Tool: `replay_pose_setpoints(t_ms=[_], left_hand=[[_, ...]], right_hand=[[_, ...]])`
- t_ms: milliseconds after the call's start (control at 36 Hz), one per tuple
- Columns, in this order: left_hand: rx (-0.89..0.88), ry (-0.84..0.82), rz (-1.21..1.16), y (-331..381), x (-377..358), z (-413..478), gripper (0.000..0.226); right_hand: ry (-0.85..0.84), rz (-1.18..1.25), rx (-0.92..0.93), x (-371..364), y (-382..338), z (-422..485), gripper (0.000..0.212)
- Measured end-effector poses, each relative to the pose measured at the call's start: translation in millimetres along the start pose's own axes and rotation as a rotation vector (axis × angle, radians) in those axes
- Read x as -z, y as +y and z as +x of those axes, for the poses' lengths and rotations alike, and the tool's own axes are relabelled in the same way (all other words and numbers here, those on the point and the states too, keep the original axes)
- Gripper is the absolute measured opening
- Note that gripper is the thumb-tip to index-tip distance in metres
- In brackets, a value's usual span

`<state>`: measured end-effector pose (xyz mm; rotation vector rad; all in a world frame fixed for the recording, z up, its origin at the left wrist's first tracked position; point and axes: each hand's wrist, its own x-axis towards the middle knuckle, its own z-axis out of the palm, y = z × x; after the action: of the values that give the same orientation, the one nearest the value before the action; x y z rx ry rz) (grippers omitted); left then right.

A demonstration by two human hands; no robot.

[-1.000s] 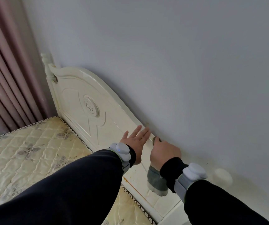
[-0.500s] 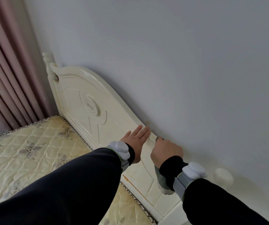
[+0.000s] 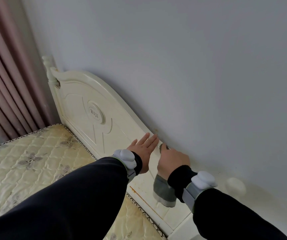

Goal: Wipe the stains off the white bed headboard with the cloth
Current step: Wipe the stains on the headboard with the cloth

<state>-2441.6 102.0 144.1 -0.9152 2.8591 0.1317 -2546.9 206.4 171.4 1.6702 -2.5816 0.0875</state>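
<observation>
While the left hand [image 3: 143, 150] lies flat, fingers [image 3: 150, 139] straight and released, on the sloping top edge of the white headboard [image 3: 80, 108], the right hand [image 3: 172, 161] just right of it grips the grey cloth [image 3: 163, 193] against that edge beside the wall [image 3: 208, 84], the cloth's tail hanging below the wrist.

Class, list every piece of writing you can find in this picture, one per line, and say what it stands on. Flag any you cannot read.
"70SJS", as best it reads: ornate slanted script on the oval medallion of the headboard; the stylised letters leave the reading uncertain.
Stitched mark on the mattress near the bottom edge of the picture: too blurred to read.
No other writing shows.
</observation>
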Motion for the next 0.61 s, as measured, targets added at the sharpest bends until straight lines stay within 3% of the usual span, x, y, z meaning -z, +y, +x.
replay_pose_setpoints(t_ms=[167, 361, 528, 611], left_hand=[[0.001, 0.011, -0.013, 0, 1, 0, 0.105], [0.001, 0.008, -0.008, 1, 0, -1, 0.103], [0.008, 0.008, -0.095, -1, 0, 0, 0.099], [0.005, 0.010, -0.083, 1, 0, 1, 0.102]], right_hand=[[0.021, -0.035, -0.049, 1, 9, -4, 0.028], [0.019, -0.026, -0.007, -4, 2, -3, 0.042], [0.045, -0.034, -0.056, -4, 12, -7, 0.028], [0.010, 0.002, -0.048, -1, 3, -2, 0.032]])
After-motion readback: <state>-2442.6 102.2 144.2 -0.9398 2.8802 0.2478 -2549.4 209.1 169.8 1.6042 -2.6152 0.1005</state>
